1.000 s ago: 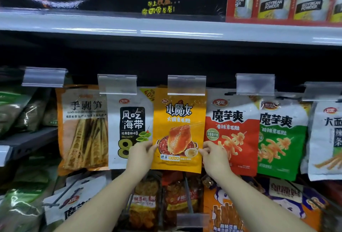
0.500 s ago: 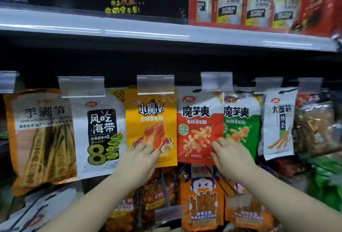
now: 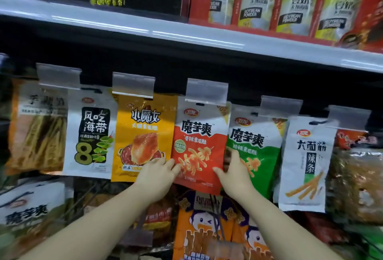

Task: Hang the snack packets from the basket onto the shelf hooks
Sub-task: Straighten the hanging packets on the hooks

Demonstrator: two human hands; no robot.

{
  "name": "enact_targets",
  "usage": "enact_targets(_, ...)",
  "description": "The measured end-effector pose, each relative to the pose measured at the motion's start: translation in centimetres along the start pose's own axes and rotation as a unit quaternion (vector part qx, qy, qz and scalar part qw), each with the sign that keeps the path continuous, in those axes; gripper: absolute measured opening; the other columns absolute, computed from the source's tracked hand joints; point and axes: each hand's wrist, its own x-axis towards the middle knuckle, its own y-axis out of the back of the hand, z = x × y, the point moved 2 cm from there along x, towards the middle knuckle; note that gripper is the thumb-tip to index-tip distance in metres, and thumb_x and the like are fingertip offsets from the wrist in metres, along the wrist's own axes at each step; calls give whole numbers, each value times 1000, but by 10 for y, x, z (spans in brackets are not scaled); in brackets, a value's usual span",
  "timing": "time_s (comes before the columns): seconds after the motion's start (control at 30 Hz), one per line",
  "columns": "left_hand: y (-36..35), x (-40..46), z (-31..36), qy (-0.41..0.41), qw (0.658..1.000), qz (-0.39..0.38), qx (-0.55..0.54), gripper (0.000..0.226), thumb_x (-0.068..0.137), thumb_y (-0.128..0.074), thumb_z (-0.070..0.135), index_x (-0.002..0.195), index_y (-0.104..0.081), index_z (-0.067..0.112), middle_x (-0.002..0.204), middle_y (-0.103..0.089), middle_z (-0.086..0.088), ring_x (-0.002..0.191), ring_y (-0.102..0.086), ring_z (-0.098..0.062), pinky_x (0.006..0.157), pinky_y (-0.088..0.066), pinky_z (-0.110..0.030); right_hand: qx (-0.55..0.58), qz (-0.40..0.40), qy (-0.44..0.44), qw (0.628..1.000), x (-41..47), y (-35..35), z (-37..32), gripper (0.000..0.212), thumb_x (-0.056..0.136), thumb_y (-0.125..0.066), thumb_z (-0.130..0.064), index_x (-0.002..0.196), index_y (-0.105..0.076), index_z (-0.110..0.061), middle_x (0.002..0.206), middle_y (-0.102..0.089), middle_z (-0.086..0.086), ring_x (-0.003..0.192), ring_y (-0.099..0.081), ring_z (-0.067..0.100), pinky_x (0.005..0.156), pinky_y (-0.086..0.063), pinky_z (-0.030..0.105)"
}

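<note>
A red snack packet (image 3: 199,135) hangs from a hook under a clear price-tag holder (image 3: 207,91) in the middle of the row. My left hand (image 3: 157,173) holds its lower left edge, with the fingers overlapping the yellow packet (image 3: 143,133) beside it. My right hand (image 3: 236,171) grips the lower right edge, thumb on the front and fingers spread behind, against the green packet (image 3: 259,150). The basket is out of view.
More packets hang in the same row: a white seaweed one (image 3: 91,127), a bamboo-shoot one (image 3: 39,127) and a white one (image 3: 308,160) at the right. A metal shelf edge (image 3: 186,36) with soybean powder boxes (image 3: 259,0) runs above. A lower row of orange packets (image 3: 203,228) hangs below.
Both hands left the yellow packet and shifted right onto the red packet. The camera view swung to the right and closer to the shelf.
</note>
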Motion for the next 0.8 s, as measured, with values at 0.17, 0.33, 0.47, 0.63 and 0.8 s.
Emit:
enact_targets(0.17, 9, 1, 4, 173, 979, -4, -108, 50, 93, -50, 50, 133, -47, 21, 125, -60, 5, 113, -58, -22, 80, -53, -37, 53, -39, -35, 997, 22, 1, 17, 11, 95, -55, -13, 102, -62, -16, 100, -67, 1, 87, -64, 19, 64, -52, 25)
enact_targets(0.33, 2, 4, -8, 278, 932, -38, -230, 74, 88, -52, 59, 147, -30, 21, 132, -57, -1, 119, -55, -26, 87, -55, -42, 87, -86, -44, 991, 28, 8, 20, 21, 97, -51, -15, 113, -64, -15, 108, -69, 1, 88, -65, 16, 66, -55, 26)
enact_targets(0.47, -3, 5, -12, 314, 866, -34, -389, 77, 85, -64, 50, 147, -32, 18, 134, -57, -3, 123, -53, -23, 96, -51, -40, 121, -133, -70, 981, 25, 7, 19, 18, 97, -50, -15, 104, -65, -23, 106, -70, -1, 94, -67, 20, 86, -56, 44)
enact_targets(0.63, 1, 11, -12, 285, 746, -34, -601, 62, 90, -65, 29, 143, -37, 15, 132, -55, -2, 113, -57, -16, 90, -52, -28, 195, -200, -99, 955, 13, 18, 9, 20, 99, -44, -10, 99, -61, -20, 99, -71, 2, 85, -69, 15, 66, -57, 31)
enact_targets(0.8, 3, 16, -12, 323, 739, 24, -590, 42, 92, -64, 23, 130, -53, 12, 112, -66, 0, 93, -62, -11, 77, -55, -23, 75, -86, -63, 991, 18, 17, 12, 10, 94, -57, -16, 87, -63, -19, 88, -70, 0, 82, -68, 17, 77, -59, 39)
